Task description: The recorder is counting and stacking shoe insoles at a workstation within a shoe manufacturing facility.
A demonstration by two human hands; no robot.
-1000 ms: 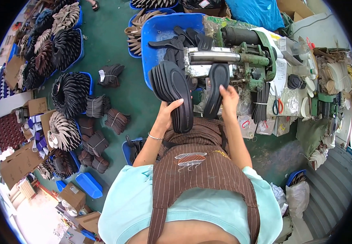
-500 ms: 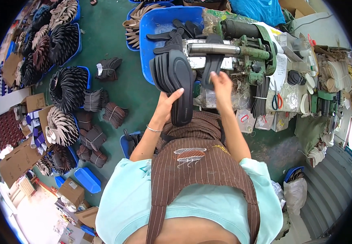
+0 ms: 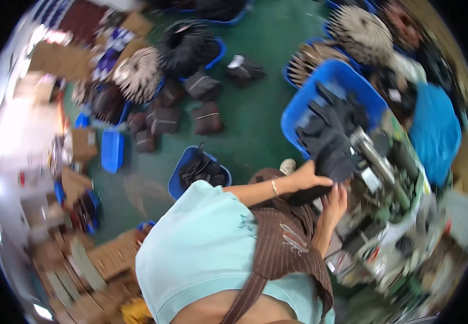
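Note:
A stack of black insoles (image 3: 335, 163), blurred by motion, is held in front of me, just left of a green machine. My left hand (image 3: 303, 181) is closed round its near left side, thumb across the top. Touching its near end, my right hand (image 3: 333, 208) has its fingers closed against the edge; the fingertips are partly smeared. Beyond the stack stands a large blue tub (image 3: 289, 124) with loose black insoles (image 3: 325, 108) in it. The machine's metal roller (image 3: 373, 155) lies right of the stack.
On the floor to the left are a blue tub (image 3: 175, 181) of black pieces, several tied bundles (image 3: 166, 120) and a small blue basin (image 3: 113, 151). Cardboard boxes (image 3: 107, 262) are stacked at the lower left. A blue plastic bag (image 3: 436, 135) lies beyond the machine.
My view and body have turned left, so the machine and tub now appear farther right. My right hand has left the insole at the roller and come to the stack in my left hand.

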